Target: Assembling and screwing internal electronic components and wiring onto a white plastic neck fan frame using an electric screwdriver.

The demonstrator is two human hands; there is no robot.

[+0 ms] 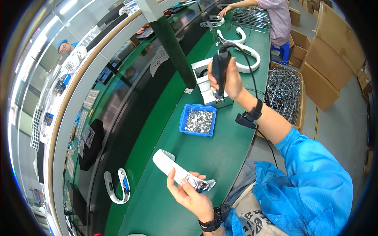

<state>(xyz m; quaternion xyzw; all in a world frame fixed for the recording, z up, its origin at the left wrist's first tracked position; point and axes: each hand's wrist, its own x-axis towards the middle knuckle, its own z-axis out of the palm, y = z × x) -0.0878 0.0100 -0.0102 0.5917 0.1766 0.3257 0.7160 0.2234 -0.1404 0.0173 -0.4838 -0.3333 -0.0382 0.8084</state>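
Note:
My left hand holds a white curved plastic housing over the green bench, fingers and thumb around its lower part. At the end by my fingertips, wires and a small dark circuit part show. My right hand is wrapped round a black electric screwdriver, held upright with its tip down. The tip is over a small white and grey box-shaped device; whether it touches the device, I cannot tell. A black cable runs from the screwdriver's top and down past my right forearm.
A blue bin of small metal parts stands between my hands. More white curved housings lie farther along the bench; another rests on the dark belt at left. A green post rises beside the device. At right are cardboard boxes and a person.

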